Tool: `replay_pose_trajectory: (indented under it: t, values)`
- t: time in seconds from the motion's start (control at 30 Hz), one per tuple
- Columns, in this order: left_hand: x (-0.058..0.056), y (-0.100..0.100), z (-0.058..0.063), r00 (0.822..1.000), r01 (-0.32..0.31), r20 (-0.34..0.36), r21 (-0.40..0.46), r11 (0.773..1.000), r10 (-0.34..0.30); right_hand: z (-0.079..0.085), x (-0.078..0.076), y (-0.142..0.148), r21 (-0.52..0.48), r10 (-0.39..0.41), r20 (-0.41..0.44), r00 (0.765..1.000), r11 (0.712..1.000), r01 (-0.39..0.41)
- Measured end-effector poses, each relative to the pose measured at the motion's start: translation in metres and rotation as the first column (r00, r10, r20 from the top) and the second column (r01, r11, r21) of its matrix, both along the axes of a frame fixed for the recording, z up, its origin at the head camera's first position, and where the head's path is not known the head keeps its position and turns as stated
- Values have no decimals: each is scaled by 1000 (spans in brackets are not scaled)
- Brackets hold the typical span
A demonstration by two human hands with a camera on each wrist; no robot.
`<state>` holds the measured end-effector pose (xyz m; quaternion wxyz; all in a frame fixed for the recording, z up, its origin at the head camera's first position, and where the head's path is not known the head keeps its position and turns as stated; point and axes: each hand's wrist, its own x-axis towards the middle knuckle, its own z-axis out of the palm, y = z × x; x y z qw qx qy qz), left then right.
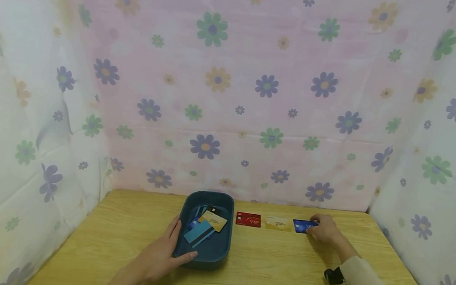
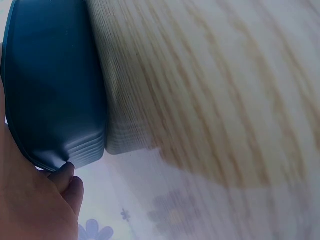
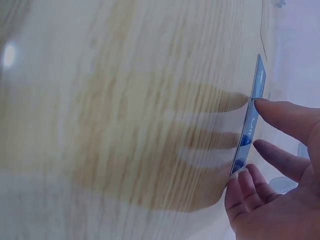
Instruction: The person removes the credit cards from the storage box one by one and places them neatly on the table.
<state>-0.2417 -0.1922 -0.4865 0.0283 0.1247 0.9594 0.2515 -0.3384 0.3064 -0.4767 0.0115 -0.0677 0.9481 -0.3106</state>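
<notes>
My left hand (image 1: 157,254) holds the dark blue plastic bin (image 1: 222,250) at its left side, thumb over the near rim. In the left wrist view, fingertips (image 2: 65,177) curl at the edge of the bin's ribbed wall. Several cards lie loosely piled inside, among them a gold card (image 1: 217,221) and a light blue card (image 1: 199,232) with a dark stripe. Toward the right, my right hand (image 1: 326,230) pinches a blue VIP card (image 1: 301,226) by its right end, flat on the table. Thumb and fingertips meet its edges in the right wrist view.
Left of the blue card, a gold card (image 1: 278,224) and a red VIP card (image 1: 248,219) lie in one row on the wooden table (image 1: 265,272). Flower-patterned sheets (image 1: 236,93) rise behind and at both sides. A black strap piece (image 1: 334,276) shows by the right cuff.
</notes>
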Motion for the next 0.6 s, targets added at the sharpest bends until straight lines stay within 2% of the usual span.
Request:
replay_pose_trajectory:
  t: [0.27,0.4,0.6]
  values:
    - [0,2,0,1000,4,13,-17,1000,-4,3,4,3,84,-29,-29,999,996,31]
    - [1,2,1,1000,2,15,-8,1000,-2,10,10,2,55,-28,-29,999,998,30]
    - [2,1,3,1000,4,5,-9,1000,-4,19,19,-3,20,30,-104,994,999,-28]
